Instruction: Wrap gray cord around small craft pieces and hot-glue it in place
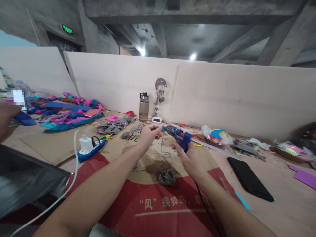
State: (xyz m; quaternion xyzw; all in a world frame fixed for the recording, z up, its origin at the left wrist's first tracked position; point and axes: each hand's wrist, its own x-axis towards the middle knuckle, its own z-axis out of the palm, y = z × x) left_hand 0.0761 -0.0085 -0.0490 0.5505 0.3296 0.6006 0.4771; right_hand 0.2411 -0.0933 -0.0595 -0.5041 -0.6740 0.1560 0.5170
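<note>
My right hand [189, 158] is wrapped round the handle of a blue hot glue gun [181, 135], its nozzle pointing left. A long clear glue stick [217, 148] runs out from behind the gun. Just left of the nozzle, my left hand [150, 135] is closed in a pinch on a strand of grey yarn [162, 141], which hangs down from the fingertips. Whatever else is between those fingers is too small to make out. Below both hands, a loose bundle of grey yarn [167, 177] lies on the printed cardboard [153, 223].
Behind my hands stand a water bottle [144, 110] and a small white digital display [156, 120]. On the left are a power strip [90, 149] and a coloured felt heap [71, 113]. A black phone [249, 177] lies right. Another person's hand [7, 118] shows far left.
</note>
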